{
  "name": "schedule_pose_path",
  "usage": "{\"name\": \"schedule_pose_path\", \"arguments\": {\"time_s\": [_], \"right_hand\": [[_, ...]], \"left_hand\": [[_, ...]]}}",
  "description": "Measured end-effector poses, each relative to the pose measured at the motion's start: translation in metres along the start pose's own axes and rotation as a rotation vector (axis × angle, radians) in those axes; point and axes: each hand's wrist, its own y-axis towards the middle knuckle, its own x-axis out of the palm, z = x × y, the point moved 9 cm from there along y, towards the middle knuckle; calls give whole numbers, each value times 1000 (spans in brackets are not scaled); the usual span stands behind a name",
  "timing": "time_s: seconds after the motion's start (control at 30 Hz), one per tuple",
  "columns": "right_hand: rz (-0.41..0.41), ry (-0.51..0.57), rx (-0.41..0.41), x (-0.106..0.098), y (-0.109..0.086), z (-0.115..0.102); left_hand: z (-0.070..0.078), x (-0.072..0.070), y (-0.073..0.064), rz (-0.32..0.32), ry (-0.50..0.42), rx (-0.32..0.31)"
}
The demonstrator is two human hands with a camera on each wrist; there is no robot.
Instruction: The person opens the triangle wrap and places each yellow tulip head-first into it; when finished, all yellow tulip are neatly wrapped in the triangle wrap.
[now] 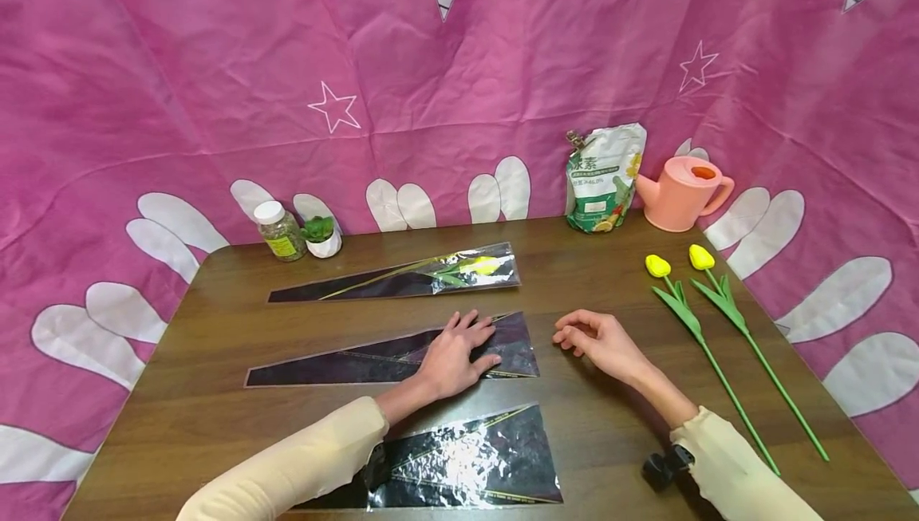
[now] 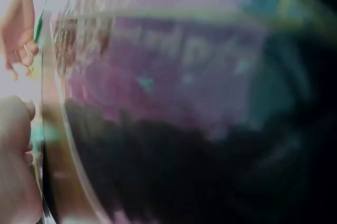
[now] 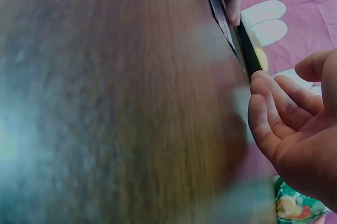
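Note:
My left hand [image 1: 454, 353] rests with spread fingers on the middle black flower sleeve [image 1: 510, 349], near its wide end. My right hand [image 1: 599, 341] is just right of that end, its fingers loosely bent and holding nothing; the right wrist view also shows this hand [image 3: 295, 118] with nothing in it. Farther back lies another sleeve [image 1: 359, 283] with a yellow tulip [image 1: 479, 266] inside. A third, glossy sleeve [image 1: 524, 457] lies at the front, partly hidden under my left forearm. The left wrist view is mostly filled by a blurred, shiny sleeve [image 2: 174, 76].
Two yellow tulips with green stems, one left [image 1: 700, 333] and one right [image 1: 750, 337], lie at the table's right. Behind stand a watering can [image 1: 678, 202], a green-white pouch [image 1: 603, 178], a white-capped jar [image 1: 282, 234] and a small potted plant [image 1: 323, 242]. Pink cloth [image 1: 251, 66] hangs behind.

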Motion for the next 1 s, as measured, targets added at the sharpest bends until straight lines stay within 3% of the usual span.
{"name": "schedule_pose_path", "arguments": {"time_s": [0.27,0.5,1.0], "right_hand": [[5,-2,-2,1,0,-2],[-9,1,-4,7,1,1],[39,47,8,16,4,-5]], "left_hand": [[5,-12,-10,21,-56,-28],[-5,-4,-15,1,-52,-71],[-11,-5,-15,77,-132,-71]]}}
